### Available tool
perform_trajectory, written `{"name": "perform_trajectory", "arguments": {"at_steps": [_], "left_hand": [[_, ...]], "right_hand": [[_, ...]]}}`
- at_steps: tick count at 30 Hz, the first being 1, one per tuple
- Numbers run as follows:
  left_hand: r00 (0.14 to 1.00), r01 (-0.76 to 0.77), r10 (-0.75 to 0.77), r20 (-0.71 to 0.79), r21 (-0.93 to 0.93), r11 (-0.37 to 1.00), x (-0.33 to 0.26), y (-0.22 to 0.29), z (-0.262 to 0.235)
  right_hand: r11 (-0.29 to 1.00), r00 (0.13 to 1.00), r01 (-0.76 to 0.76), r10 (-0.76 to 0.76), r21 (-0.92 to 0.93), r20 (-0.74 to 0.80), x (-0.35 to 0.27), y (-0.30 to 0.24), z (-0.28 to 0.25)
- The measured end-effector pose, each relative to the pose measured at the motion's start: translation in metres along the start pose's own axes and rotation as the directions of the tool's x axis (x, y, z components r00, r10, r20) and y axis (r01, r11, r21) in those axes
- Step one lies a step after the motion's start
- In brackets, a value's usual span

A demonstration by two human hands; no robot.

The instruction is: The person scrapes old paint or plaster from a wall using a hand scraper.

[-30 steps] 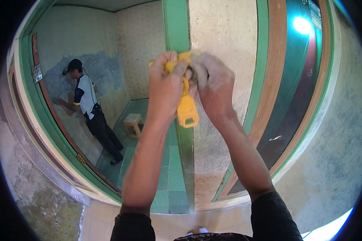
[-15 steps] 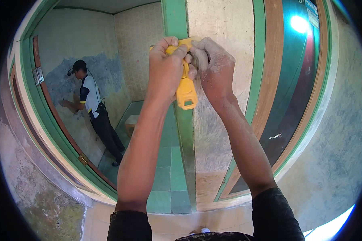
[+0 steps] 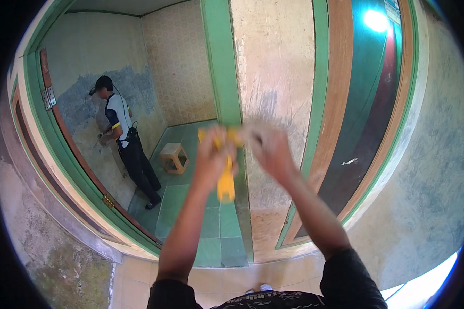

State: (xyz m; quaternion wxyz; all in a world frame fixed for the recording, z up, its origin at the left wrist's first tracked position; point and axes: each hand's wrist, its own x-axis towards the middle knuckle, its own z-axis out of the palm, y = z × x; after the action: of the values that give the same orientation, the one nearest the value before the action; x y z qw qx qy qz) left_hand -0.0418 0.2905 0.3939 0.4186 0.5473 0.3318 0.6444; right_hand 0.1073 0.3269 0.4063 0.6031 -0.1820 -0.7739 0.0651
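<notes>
A yellow T-shaped scraper (image 3: pixel 225 186) is held in front of the wall strip beside the green door post, its handle with a slot hanging downward. My left hand (image 3: pixel 213 157) is closed around its crosspiece on the left, near the top of the handle. At the crosspiece's right end, the fingers of my right hand (image 3: pixel 272 153) are bent against it, dusted with pale powder. Motion smears both hands, so the exact finger placement and the scraper's edge are hard to make out. Behind them, the pale wall strip (image 3: pixel 276 67) has scraped, greyish patches.
Through the green-framed doorway on the left, a person (image 3: pixel 121 123) in a cap works at a patchy wall. A small wooden stool (image 3: pixel 172 158) stands on green floor tiles (image 3: pixel 203 224) there. To the right is a wood-framed dark panel (image 3: pixel 363 129).
Both hands and the scraper have come down from the upper part of the wall strip to about mid-height, and the stool is now fully visible. The other person's arms have shifted.
</notes>
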Motion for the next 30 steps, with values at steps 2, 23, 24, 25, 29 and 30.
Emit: {"name": "perform_trajectory", "arguments": {"at_steps": [2, 23, 24, 25, 29, 30], "left_hand": [[0.975, 0.206, -0.213, 0.055, 0.12, 0.971, -0.058, -0.074, -0.024], [0.601, 0.616, -0.739, 0.304, 0.413, 0.671, -0.254, -0.225, -0.022], [0.607, 0.617, -0.737, 0.298, 0.407, 0.673, -0.249, -0.223, -0.018], [0.613, 0.606, -0.733, 0.295, 0.42, 0.676, -0.245, -0.217, -0.013], [0.694, 0.543, -0.671, 0.26, 0.423, 0.726, -0.226, -0.203, 0.01], [0.697, 0.549, -0.671, 0.251, 0.415, 0.726, -0.223, -0.201, 0.014]], "right_hand": [[0.959, 0.951, -0.281, 0.281, -0.017, 0.125, -0.082, 0.0, 0.014], [-0.204, 0.004, -0.955, 0.719, 0.216, 0.695, -0.399, 0.007, -0.002], [-0.201, 0.023, -0.945, 0.746, 0.258, 0.666, -0.393, 0.01, -0.008], [-0.2, 0.021, -0.947, 0.74, 0.251, 0.672, -0.387, 0.012, -0.012], [-0.123, 0.021, -0.974, 0.79, 0.191, 0.613, -0.361, 0.02, -0.031], [-0.138, 0.009, -0.97, 0.806, 0.202, 0.592, -0.357, 0.023, -0.034]]}}
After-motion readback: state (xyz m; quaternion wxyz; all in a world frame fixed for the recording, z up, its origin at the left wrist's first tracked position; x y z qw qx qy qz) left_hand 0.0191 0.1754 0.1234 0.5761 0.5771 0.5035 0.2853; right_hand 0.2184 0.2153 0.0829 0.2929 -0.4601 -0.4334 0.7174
